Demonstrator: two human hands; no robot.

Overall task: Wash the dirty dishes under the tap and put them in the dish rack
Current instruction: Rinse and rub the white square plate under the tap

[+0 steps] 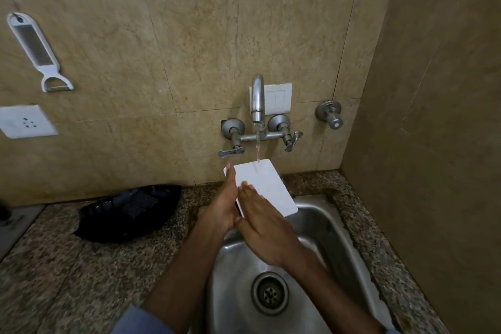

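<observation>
White plastic grater-peeler [34,51] hangs on beige stone wall, socket plate [25,122] below. Black slotted basket [127,211] lies on speckled granite bench [67,266]. Left hand [222,206] grips flat white rounded-corner plate [267,184] by left edge, thumb up. Plate tilted under metal tap [257,100] stream, over steel sink [325,228]. Right hand [264,230] flat, straight fingers pressing plate face.

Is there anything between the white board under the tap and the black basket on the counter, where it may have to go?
Nothing visible does. The left hand holds the white board over the sink; the right hand rests flat on it. Only bare counter lies before the black basket, if that is the rack.
</observation>
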